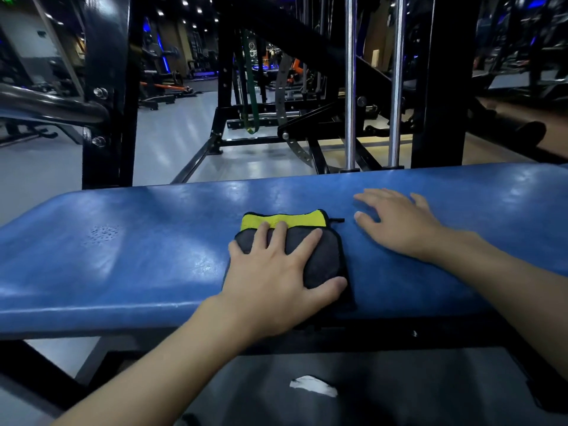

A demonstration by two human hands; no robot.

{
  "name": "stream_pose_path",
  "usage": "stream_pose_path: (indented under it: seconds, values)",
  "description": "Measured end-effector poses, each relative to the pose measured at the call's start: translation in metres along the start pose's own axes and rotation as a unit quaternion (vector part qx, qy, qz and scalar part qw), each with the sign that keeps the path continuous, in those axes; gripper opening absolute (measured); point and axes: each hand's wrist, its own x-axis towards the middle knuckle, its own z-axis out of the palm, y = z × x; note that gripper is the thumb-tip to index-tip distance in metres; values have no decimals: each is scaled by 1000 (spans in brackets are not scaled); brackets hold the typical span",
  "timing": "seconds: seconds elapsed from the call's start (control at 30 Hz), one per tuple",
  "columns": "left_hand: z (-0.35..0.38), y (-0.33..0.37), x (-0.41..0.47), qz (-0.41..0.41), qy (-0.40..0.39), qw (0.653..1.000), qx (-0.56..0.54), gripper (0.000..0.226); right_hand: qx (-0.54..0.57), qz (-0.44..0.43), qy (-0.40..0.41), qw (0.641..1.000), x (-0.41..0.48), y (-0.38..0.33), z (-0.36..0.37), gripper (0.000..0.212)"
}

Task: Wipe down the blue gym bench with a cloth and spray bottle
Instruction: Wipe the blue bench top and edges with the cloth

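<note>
A black rack stands on the pale gym floor, its uprights rising out of the top of the view. Two chrome rods run vertically just right of centre, and a green band hangs from the frame between the uprights.

In front of the rack, the blue bench runs across the whole width of the view, its padded top glossy under the ceiling lights and creased in places.

Both bare forearms reach in from the near edge.

A folded cloth, grey with a yellow strip along its far edge and dark trim, lies flat on the bench top at about the middle, its near end reaching the pad's front edge.

The left hand lies palm down on the cloth's left half, fingers spread and nearly straight, fingertips near the yellow strip, thumb stretched along the cloth's near right part; it presses rather than grips.

The right hand rests flat on bare padding just right of the cloth, apart from it, fingers loosely splayed, holding nothing.

A small patch of droplets beads on the pad well left of the cloth.

A white scrap lies on the dark floor below the bench.
</note>
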Motion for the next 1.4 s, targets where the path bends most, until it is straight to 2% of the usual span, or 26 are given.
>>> stream_pose_path:
  seconds: [0.1, 0.23, 0.47, 0.6, 0.77, 0.93, 1.13, 1.23, 1.33, 1.4]
  values:
    - [2, -7, 21, -4, -2, 1000, -9, 93, 35, -9, -8, 999, 4, -7, 1, 55]
    - [-1, -23, 78, -20, -31, 999, -26, 86, -20, -7, -78, 997, 6, -9, 16, 58]
    - [2, -55, 194, -56, -42, 996, -51, 75, -39, -8, -72, 997, 7, -10, 20, 58]
    - [3, -60, 216, -64, -43, 995, -57, 74, -39, -9, -67, 997, 6, -11, 19, 57]
    - [6, -54, 179, -48, -26, 998, -40, 74, -23, -5, -67, 998, 6, -10, 20, 58]
    - [3, -42, 96, -21, -26, 999, -27, 95, -20, -7, -65, 998, 4, -12, 17, 56]
    - [-1, -27, 7, 4, 10, 1000, 1, 93, -24, -10, -66, 997, -2, -14, 14, 56]
    - [-2, -21, -8, -3, 10, 1000, -11, 86, -32, -10, -49, 998, 1, -15, 11, 56]
    - [1, -21, 1, -18, 9, 1000, -13, 89, 3, -17, -25, 1000, 9, -20, 8, 57]
    - [1, -27, 17, -20, 6, 1000, -15, 91, 14, -17, -38, 999, 14, -24, 11, 58]
